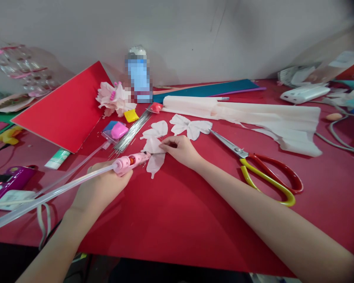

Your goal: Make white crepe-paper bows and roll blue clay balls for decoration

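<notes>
My left hand (102,188) is wrapped round a pink hot glue gun (126,164), with a long clear glue stick (61,192) running out of its back. The gun's nozzle points right, touching or just above a white petal-shaped paper piece (152,145). With thumb and forefinger, my right hand (181,151) pinches the right edge of that paper petal. Other pale petals (156,163) lie under and around it. A second group of joined petals (191,127) rests just beyond my right hand. Large scissors (242,152) with red and yellow handles lie right of it, blades slightly apart or closed, I cannot tell.
Thin metal wires (132,133) and small clay packets (119,130) lie left of the petals. A finished-looking paper flower (113,98) sits by a red board (61,110). Behind are a phone (139,80) and pale crepe paper (268,116). Cables (336,135) run at right.
</notes>
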`<state>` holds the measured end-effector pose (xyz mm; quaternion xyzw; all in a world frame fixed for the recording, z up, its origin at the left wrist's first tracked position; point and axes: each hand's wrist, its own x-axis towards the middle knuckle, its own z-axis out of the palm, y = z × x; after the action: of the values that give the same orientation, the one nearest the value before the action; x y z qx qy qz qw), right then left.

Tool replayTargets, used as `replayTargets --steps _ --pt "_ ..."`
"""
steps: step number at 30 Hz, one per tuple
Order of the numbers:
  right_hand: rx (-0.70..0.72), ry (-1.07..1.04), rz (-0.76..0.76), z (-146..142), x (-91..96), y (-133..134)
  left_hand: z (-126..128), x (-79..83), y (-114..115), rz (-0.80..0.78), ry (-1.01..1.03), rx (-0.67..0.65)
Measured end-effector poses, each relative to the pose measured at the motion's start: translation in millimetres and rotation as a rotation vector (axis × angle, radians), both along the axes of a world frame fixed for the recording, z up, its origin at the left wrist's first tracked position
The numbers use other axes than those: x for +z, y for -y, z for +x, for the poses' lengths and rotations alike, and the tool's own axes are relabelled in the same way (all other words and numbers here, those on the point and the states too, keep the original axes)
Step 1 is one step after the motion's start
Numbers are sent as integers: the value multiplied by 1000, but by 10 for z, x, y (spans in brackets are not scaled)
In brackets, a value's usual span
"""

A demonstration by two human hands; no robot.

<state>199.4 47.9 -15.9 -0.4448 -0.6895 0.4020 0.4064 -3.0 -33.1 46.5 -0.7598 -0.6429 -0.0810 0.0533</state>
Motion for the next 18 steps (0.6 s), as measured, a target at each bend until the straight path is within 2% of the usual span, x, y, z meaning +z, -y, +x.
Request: replayTargets --steps 5,12,18 --pt "4 -6 2 6 -12 -2 -78 -58 8 -74 -144 56" --pt "-4 -5 -2 3 -4 -2 -136 -65 19 -29 -408 -67" --pt "-12 -1 -9 3 7 0 -108 5 2 -90 -412 -72"
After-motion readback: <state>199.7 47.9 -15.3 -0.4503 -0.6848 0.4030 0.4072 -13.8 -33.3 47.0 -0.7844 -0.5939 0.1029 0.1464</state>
